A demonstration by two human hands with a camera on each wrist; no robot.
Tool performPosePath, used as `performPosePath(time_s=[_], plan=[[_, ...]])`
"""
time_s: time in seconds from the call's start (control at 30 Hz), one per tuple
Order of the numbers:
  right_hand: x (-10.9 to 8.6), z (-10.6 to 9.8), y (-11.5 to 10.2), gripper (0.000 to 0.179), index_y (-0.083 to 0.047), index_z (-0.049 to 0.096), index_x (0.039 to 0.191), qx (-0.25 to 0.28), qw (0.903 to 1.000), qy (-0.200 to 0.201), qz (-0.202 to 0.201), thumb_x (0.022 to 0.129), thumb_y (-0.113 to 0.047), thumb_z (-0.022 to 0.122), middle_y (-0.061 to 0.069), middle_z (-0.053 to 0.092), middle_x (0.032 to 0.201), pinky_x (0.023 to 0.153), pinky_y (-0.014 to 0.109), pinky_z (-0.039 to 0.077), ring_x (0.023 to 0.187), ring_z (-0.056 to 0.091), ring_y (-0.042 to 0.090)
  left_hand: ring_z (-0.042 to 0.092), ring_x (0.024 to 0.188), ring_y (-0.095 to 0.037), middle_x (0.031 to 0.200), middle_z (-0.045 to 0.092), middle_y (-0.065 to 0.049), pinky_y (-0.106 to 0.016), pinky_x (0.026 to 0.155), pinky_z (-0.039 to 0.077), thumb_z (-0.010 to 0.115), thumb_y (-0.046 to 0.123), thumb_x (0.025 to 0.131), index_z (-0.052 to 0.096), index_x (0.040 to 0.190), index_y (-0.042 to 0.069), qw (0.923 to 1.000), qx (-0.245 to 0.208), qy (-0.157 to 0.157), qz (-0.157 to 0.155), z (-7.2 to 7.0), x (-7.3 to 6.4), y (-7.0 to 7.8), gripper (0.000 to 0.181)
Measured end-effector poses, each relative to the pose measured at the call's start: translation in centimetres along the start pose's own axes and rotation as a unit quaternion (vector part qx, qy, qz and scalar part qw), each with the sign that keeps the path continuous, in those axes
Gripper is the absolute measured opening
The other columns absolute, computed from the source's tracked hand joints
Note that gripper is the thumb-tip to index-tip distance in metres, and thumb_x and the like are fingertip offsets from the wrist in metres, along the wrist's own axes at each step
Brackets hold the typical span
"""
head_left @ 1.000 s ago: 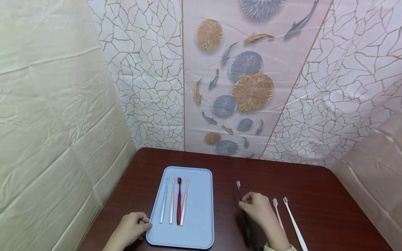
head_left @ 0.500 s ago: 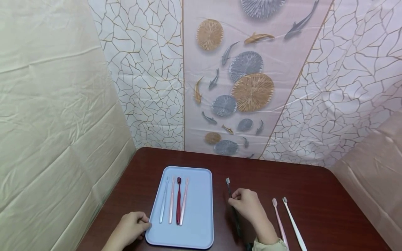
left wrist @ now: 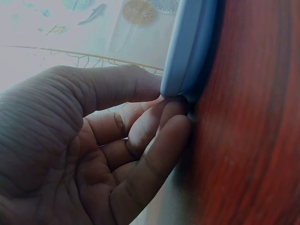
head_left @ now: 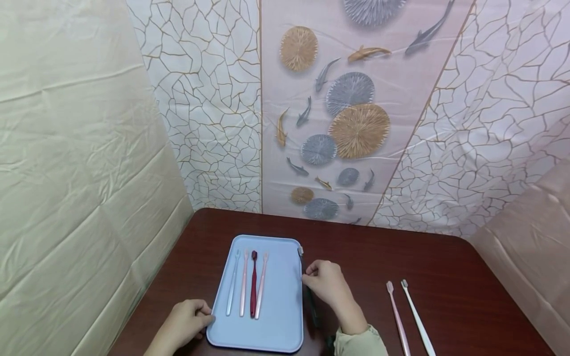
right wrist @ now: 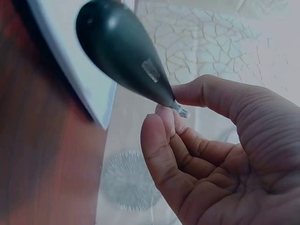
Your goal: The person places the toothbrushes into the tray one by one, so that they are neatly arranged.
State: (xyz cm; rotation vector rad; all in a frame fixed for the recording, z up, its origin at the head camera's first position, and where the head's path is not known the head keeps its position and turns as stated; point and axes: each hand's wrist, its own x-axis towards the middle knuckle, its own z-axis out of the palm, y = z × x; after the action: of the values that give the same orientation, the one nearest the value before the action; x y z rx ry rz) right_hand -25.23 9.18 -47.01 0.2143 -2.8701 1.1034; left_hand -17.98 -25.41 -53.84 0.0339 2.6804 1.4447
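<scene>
My left hand (head_left: 189,320) pinches the left rim of a light blue tray (head_left: 282,306); in the left wrist view the thumb lies against the rim, with fingertips curled beneath it. My right hand (head_left: 328,284) pinches a dark green toothbrush (head_left: 313,309) between thumb and fingers. Its bristle head overlaps the tray's right edge in the head view, and its thick handle end (right wrist: 117,42) points toward the wrist camera. On the tray's left half lie a pale blue toothbrush (head_left: 232,287), a dark red toothbrush (head_left: 254,291) and pink toothbrushes (head_left: 243,291) on either side of the red one.
To the right, a pink toothbrush (head_left: 398,319) and a white toothbrush (head_left: 417,316) lie side by side on the dark wooden table (head_left: 356,247). A patterned cloth (head_left: 213,99) hangs behind the table, and a cream padded wall (head_left: 89,198) stands at the left.
My right hand has moved left with the dark green toothbrush, from beside the pink toothbrush to the tray's right edge. The left hand stays at the tray's rim.
</scene>
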Motion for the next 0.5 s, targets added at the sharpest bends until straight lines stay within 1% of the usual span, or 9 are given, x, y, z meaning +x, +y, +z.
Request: performPosePath(time_s=[0.2, 0.5], plan=[[0.4, 1.7, -0.9, 0.011, -0.007, 0.067, 0.079, 0.018, 0.9998, -0.008, -0.004, 0.082, -0.013, 0.075, -0.002, 0.060, 0.065, 0.050, 0.027, 0.048, 0.054, 0.053, 0.011, 0.062, 0.058, -0.016, 0.071, 0.066, 0.000, -0.029, 0.049, 0.055, 0.075, 0.010, 0.084, 0.066, 0.081, 0.005, 1.0000, -0.001, -0.002, -0.006, 0.1, 0.0, 0.2, 0.010], [1.1, 3.3, -2.0, 0.012, -0.007, 0.067, 0.075, 0.012, 0.9998, -0.013, -0.008, 0.081, -0.013, 0.077, -0.001, 0.060, 0.063, 0.049, 0.026, 0.047, 0.055, 0.054, 0.011, 0.062, 0.058, -0.016, 0.071, 0.067, -0.001, -0.028, 0.049, 0.055, 0.075, 0.009, 0.083, 0.066, 0.081, 0.005, 1.0000, -0.004, 0.002, -0.006, 0.0, 0.0, 0.0, 0.010]])
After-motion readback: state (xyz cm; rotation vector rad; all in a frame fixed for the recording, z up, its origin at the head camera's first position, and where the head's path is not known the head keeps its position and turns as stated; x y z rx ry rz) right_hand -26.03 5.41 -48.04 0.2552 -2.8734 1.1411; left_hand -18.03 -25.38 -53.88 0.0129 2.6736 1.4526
